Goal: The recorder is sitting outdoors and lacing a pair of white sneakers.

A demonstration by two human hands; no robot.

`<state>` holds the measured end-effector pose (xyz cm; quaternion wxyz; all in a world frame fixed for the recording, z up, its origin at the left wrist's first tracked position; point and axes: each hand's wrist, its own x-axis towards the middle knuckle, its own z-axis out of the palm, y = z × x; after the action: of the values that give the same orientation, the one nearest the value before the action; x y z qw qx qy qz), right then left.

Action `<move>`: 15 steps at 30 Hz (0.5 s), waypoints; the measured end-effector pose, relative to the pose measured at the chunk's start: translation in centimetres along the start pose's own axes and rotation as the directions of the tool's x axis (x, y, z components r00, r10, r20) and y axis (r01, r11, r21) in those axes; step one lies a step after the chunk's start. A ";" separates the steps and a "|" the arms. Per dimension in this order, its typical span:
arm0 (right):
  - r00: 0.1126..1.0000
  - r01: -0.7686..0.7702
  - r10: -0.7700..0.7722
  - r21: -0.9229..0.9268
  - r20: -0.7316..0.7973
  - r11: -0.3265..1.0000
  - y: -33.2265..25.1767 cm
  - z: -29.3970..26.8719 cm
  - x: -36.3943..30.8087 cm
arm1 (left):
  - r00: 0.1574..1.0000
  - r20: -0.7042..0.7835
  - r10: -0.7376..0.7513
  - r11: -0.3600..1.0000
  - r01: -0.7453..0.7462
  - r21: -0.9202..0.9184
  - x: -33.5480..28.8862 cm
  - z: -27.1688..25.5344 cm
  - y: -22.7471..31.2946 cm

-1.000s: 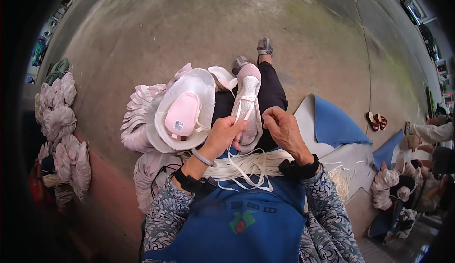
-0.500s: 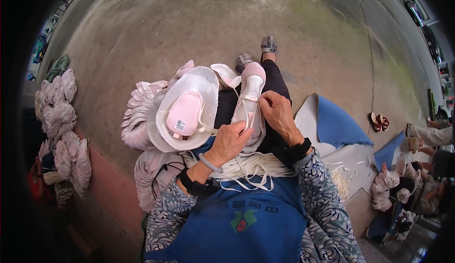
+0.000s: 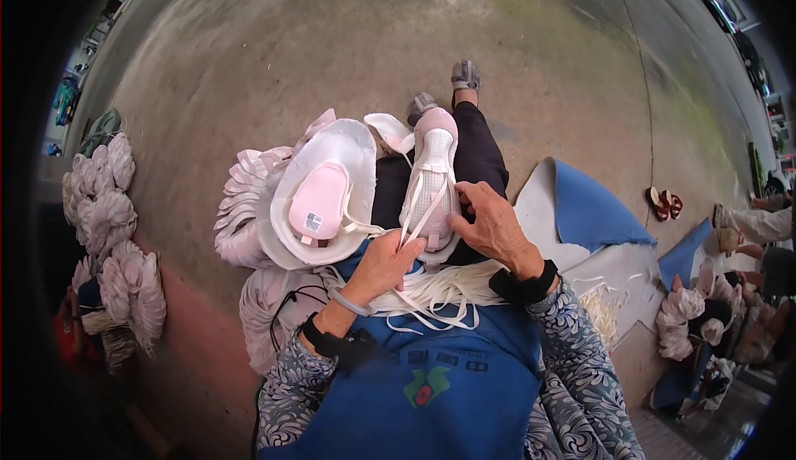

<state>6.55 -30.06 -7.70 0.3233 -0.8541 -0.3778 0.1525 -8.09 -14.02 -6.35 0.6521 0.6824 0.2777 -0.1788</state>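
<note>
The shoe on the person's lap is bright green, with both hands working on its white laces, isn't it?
Not quite. The shoe on the lap is pale pink and white, not bright green, as the head view shows. The rest holds: the left hand pulls a white lace while the right hand rests on the shoe's side.

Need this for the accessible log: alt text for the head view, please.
A seated person laces a pale pink shoe on their lap, left hand pulling a white lace, right hand steadying the shoe. Loose white laces lie across a blue apron; stacked pale shoe uppers sit at the left.
</note>
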 end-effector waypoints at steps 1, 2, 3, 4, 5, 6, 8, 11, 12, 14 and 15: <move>0.997 0.061 -0.063 -0.053 -0.042 0.997 -0.4 0.4 -0.4 | 1.000 0.014 0.025 1.000 -0.025 -0.004 0.0 0.2 -0.1; 0.997 0.059 -0.061 -0.051 -0.044 0.997 -0.7 0.7 -0.4 | 0.999 -0.013 0.043 0.999 -0.043 0.017 0.0 0.4 -0.2; 0.999 0.026 -0.028 -0.046 -0.041 0.999 -0.9 0.9 -0.3 | 0.997 -0.040 0.064 0.997 -0.062 0.041 0.1 0.6 -0.3; 0.999 -0.020 0.018 -0.038 -0.033 0.999 -1.0 1.0 -0.2 | 0.997 -0.037 0.065 0.997 -0.063 0.048 0.2 0.7 -0.4; 0.998 -0.005 0.004 -0.012 -0.062 1.000 -1.1 1.0 -0.1 | 0.998 -0.049 0.050 0.998 -0.048 0.033 0.4 0.8 -0.6; 0.997 0.010 -0.011 -0.013 -0.079 1.000 -1.2 0.9 -0.1 | 0.998 -0.062 0.021 1.000 -0.021 0.012 0.6 0.9 -0.7; 0.994 0.021 -0.025 -0.032 -0.103 0.999 -1.4 0.7 -0.3 | 0.997 -0.070 0.034 0.999 -0.035 -0.006 1.0 1.1 -1.2; 0.982 0.117 -0.120 -0.028 -0.149 0.993 -1.7 0.9 -0.8 | 0.989 -0.125 0.077 0.997 -0.080 -0.021 1.5 1.6 -2.0; 0.986 0.076 -0.079 -0.027 -0.143 0.997 -1.6 0.9 -0.7 | 0.986 -0.145 0.085 0.996 -0.090 -0.025 1.8 1.8 -2.2; 0.986 0.093 -0.096 -0.024 -0.135 0.995 -1.2 1.1 -0.3 | 0.993 -0.105 0.046 0.999 -0.049 -0.021 2.2 1.8 -2.4; 0.985 0.084 -0.086 -0.020 -0.147 0.996 -0.9 1.2 -0.1 | 0.996 -0.071 -0.055 0.997 0.051 -0.054 2.5 1.8 -2.4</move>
<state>5.40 -29.14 -7.95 0.3508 -0.8482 -0.3901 0.0723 -7.44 -15.44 -9.91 0.6543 0.6635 0.3239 -0.1636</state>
